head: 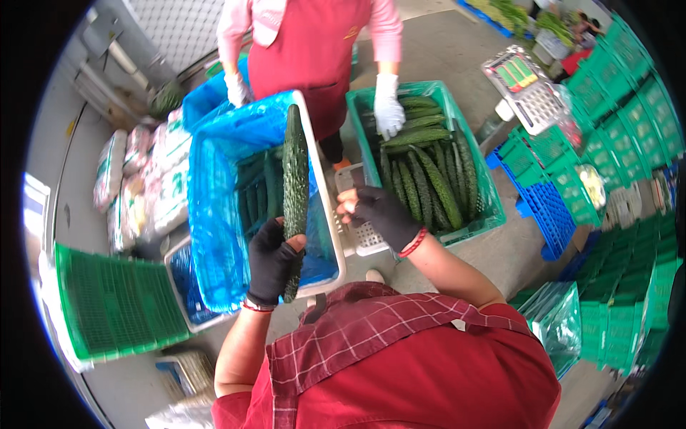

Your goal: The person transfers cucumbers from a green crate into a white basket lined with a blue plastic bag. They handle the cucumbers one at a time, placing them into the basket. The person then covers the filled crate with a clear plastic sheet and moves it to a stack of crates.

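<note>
My left hand [271,263], in a black fingerless glove, grips a long cucumber [296,166] near its lower end and holds it upright in view. Behind the cucumber is a crate lined with blue plastic [214,166], with more cucumbers [260,190] lying inside. My right hand [383,212], gloved the same way, has its fingers loosely curled with nothing seen in them. It is beside the left wall of a green crate [485,177] lined with clear plastic and filled with cucumbers [439,187]. Across from me, a co-worker's white-gloved hand [389,110] rests on the cucumbers there.
The co-worker in a red apron [305,48] stands close behind both crates, another gloved hand [237,90] by the blue liner. A digital scale [525,88] stands at the upper right near stacked green crates [616,128]. Bagged goods [155,177] and a green crate [118,300] lie left.
</note>
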The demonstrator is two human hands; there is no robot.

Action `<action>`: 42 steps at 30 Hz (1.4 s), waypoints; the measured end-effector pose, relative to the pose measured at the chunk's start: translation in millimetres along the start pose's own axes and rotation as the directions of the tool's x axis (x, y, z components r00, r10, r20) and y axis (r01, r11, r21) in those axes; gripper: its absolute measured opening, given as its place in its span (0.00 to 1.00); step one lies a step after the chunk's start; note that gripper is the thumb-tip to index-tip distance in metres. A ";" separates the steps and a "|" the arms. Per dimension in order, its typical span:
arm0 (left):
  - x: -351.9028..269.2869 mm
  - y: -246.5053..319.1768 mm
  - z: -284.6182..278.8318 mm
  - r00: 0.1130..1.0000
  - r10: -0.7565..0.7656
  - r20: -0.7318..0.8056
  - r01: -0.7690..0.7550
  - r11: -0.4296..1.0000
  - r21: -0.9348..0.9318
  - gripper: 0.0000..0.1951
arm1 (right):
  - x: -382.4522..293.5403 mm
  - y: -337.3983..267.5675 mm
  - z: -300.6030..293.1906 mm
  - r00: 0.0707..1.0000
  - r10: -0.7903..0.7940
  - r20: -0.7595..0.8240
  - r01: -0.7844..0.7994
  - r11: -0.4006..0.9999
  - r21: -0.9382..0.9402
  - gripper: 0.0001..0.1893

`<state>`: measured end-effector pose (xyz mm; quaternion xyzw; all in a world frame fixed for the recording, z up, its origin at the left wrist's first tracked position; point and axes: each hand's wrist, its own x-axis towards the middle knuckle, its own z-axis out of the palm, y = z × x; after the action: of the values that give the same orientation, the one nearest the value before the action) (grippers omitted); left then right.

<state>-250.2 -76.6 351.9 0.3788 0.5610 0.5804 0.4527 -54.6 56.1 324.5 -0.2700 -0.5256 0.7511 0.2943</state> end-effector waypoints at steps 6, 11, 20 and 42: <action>-30.7 14.4 -52.3 0.948 0.005 -0.317 0.131 0.905 0.404 0.13 | 17.0 0.8 -36.4 0.998 0.057 -0.025 -0.057 0.998 -0.033 0.11; -23.1 15.1 -104.7 0.889 -0.092 -0.449 0.347 0.775 0.529 0.08 | 34.9 7.3 -34.7 0.994 0.044 -0.100 -0.056 0.991 -0.124 0.11; 69.0 -82.2 -148.2 0.925 -0.189 -0.330 0.367 0.672 0.643 0.17 | 45.5 -14.1 12.6 0.977 -0.062 -0.203 -0.016 0.933 -0.360 0.12; 119.5 -176.1 -146.4 0.946 -0.261 -0.191 0.300 0.492 0.817 0.16 | 54.5 28.1 74.0 0.990 -0.005 -0.142 -0.082 0.794 -0.602 0.11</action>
<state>-407.4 -15.1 156.5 0.4398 0.8322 0.1679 0.2931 -149.1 41.3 315.0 -0.4112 -0.7115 0.5289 0.2120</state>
